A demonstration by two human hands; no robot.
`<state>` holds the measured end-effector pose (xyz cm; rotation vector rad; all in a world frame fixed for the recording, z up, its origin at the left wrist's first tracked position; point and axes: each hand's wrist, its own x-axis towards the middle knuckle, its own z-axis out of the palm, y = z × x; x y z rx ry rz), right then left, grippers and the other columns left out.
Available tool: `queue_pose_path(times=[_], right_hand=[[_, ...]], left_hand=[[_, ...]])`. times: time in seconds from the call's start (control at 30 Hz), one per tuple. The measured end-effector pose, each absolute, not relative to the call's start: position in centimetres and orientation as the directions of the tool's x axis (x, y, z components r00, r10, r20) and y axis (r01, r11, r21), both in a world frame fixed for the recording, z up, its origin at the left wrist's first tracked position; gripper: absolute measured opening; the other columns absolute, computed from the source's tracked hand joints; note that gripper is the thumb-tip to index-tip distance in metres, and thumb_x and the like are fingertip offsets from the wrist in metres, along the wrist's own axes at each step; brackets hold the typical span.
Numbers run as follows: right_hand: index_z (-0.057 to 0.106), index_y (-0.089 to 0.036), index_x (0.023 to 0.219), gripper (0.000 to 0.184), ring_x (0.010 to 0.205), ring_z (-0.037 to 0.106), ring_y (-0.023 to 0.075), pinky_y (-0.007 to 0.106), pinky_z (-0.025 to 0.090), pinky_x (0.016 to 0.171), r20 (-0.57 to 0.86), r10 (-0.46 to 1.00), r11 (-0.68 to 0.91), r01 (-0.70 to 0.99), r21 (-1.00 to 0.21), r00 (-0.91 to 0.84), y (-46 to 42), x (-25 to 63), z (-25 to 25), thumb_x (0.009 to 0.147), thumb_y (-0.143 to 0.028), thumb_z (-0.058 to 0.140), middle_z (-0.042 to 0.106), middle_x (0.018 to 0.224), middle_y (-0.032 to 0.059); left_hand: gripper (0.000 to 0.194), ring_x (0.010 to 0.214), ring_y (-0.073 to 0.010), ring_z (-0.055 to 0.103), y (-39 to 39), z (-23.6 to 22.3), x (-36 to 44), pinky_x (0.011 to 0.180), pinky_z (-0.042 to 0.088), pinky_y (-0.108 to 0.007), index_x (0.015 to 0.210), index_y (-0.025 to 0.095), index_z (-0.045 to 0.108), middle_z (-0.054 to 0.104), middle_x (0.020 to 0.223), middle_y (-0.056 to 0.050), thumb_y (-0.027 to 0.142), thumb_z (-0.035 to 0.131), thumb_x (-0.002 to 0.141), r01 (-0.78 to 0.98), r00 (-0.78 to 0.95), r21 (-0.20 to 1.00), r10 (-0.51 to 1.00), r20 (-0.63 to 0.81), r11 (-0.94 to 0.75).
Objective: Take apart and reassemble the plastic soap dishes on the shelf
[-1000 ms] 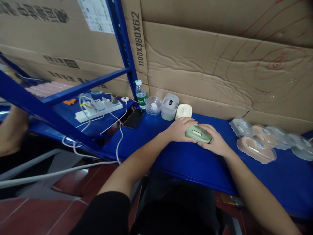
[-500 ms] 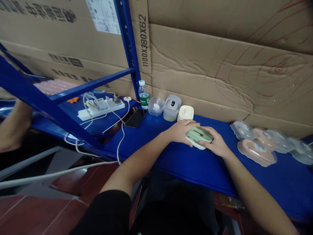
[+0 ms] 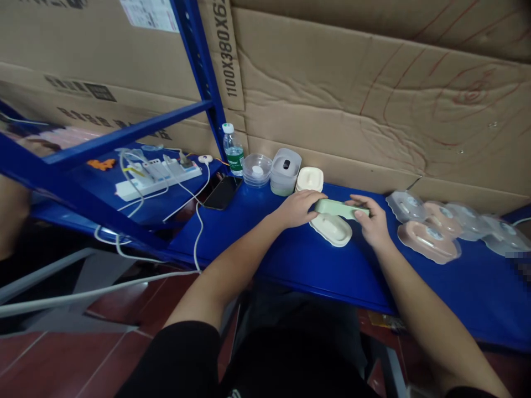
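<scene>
My left hand [image 3: 297, 208] and my right hand [image 3: 371, 221] both grip a flat pale green lid [image 3: 338, 208], one at each end, holding it a little above a cream oval lid [image 3: 332, 229] that lies on the blue shelf [image 3: 315, 265]. The green piece is level and no longer touches the cream one. Just behind my left hand stands a short stack of cream lids [image 3: 309, 179].
A grey lidded box [image 3: 285, 171], clear round bowls [image 3: 256, 168], a water bottle [image 3: 233, 151] and a black phone [image 3: 222, 193] stand to the left. A white power strip [image 3: 157, 176] with cables lies further left. Clear and pink plastic lids [image 3: 430, 241] are spread to the right. Cardboard backs the shelf.
The green lid has come up off the cream lid, which now lies uncovered on the shelf. Both hands rose with it, and the view shifted slightly.
</scene>
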<state>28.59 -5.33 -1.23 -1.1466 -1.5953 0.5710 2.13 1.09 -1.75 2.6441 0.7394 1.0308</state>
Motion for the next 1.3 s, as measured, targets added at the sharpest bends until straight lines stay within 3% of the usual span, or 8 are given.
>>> queue_pose_path(times=[0.1, 0.2, 0.37, 0.53, 0.67, 0.83, 1.0, 1.3], right_hand=[[0.073, -0.025, 0.117, 0.062, 0.082, 0.074, 0.0299, 0.047, 0.063, 0.07, 0.374, 0.924, 0.336, 0.302, -0.892, 0.075, -5.1, 29.0, -1.5, 0.083, -0.077, 0.066, 0.076, 0.097, 0.0089], [0.073, -0.024, 0.106, 0.068, 0.073, 0.074, 0.0304, 0.045, 0.061, 0.055, 0.3, 0.927, 0.26, 0.187, -0.947, 0.227, -4.7, 29.3, -1.8, 0.089, -0.084, 0.047, 0.074, 0.082, 0.0088], [0.067, -0.026, 0.092, 0.073, 0.048, 0.065, 0.0255, 0.036, 0.046, 0.037, 0.272, 0.868, 0.231, 0.147, -0.962, 0.416, -4.5, 29.1, -1.3, 0.086, -0.092, 0.039, 0.062, 0.056, 0.0051], [0.063, -0.026, 0.087, 0.063, 0.033, 0.047, 0.0171, 0.031, 0.034, 0.029, 0.213, 0.89, 0.173, 0.133, -0.976, 0.402, -4.4, 29.1, -1.0, 0.09, -0.086, 0.046, 0.05, 0.048, -0.0024], [0.065, -0.025, 0.101, 0.065, 0.033, 0.046, 0.0146, 0.029, 0.034, 0.029, 0.229, 0.917, 0.201, 0.119, -0.972, 0.326, -4.2, 29.3, -0.9, 0.091, -0.086, 0.043, 0.053, 0.053, -0.0029], [0.063, -0.025, 0.115, 0.055, 0.042, 0.057, 0.011, 0.026, 0.043, 0.036, 0.26, 0.924, 0.239, 0.106, -0.965, 0.28, -4.4, 29.1, -0.6, 0.089, -0.074, 0.06, 0.073, 0.09, 0.003], [0.063, -0.025, 0.116, 0.048, 0.046, 0.059, 0.0106, 0.026, 0.047, 0.041, 0.291, 0.929, 0.243, 0.214, -0.946, 0.23, -4.4, 28.8, -0.9, 0.088, -0.065, 0.068, 0.074, 0.097, 0.004], [0.068, -0.024, 0.114, 0.048, 0.052, 0.063, 0.0118, 0.029, 0.052, 0.048, 0.311, 0.94, 0.258, 0.305, -0.917, 0.14, -4.6, 28.8, -1.1, 0.085, -0.06, 0.075, 0.074, 0.098, 0.0039]], left_hand=[[0.044, 0.123, -0.0264, 0.068, 1.1, -2.0, 2.2, 0.107, 0.053, -0.047, 0.14, 0.023, 0.061, 0.072, 0.132, -0.011, 0.029, 0.062, 0.096, 0.391, 0.634, 0.339, 0.517, 0.575, -0.856], [0.058, 0.119, -0.0271, 0.07, 0.6, -2.1, 2.5, 0.105, 0.055, -0.046, 0.149, 0.024, 0.054, 0.072, 0.134, -0.012, 0.047, 0.066, 0.097, 0.384, 0.638, 0.341, 0.513, 0.575, -0.858], [0.08, 0.119, -0.0275, 0.071, -0.3, -1.6, 3.0, 0.104, 0.057, -0.044, 0.162, 0.023, 0.035, 0.069, 0.138, -0.014, 0.065, 0.058, 0.098, 0.329, 0.657, 0.316, 0.456, 0.601, -0.89], [0.068, 0.138, -0.0303, 0.059, -0.3, -1.0, 3.1, 0.111, 0.052, -0.048, 0.148, 0.025, 0.056, 0.05, 0.16, -0.018, 0.069, 0.055, 0.096, 0.308, 0.696, 0.121, 0.31, 0.647, -0.944], [0.045, 0.13, -0.0293, 0.063, 0.0, -0.7, 2.9, 0.107, 0.051, -0.05, 0.117, 0.026, 0.073, 0.056, 0.155, -0.014, 0.063, 0.059, 0.097, 0.365, 0.719, 0.06, 0.322, 0.616, -0.929], [0.042, 0.131, -0.0321, 0.061, 1.7, 0.0, 0.2, 0.111, 0.043, -0.054, 0.11, 0.026, 0.073, 0.062, 0.147, -0.012, 0.064, 0.067, 0.092, 0.646, 0.382, 0.201, 0.54, 0.75, -0.736], [0.041, 0.134, -0.0339, 0.058, 4.5, 0.0, -3.5, 0.112, 0.04, -0.053, 0.114, 0.025, 0.068, 0.063, 0.145, -0.013, 0.06, 0.068, 0.092, 0.814, -0.022, 0.375, 0.622, 0.783, -0.444], [0.06, 0.141, -0.0354, 0.054, 5.9, -0.9, -4.1, 0.116, 0.036, -0.053, 0.142, 0.024, 0.057, 0.06, 0.15, -0.015, 0.061, 0.06, 0.095, 0.808, -0.057, 0.439, 0.69, 0.721, -0.392]])
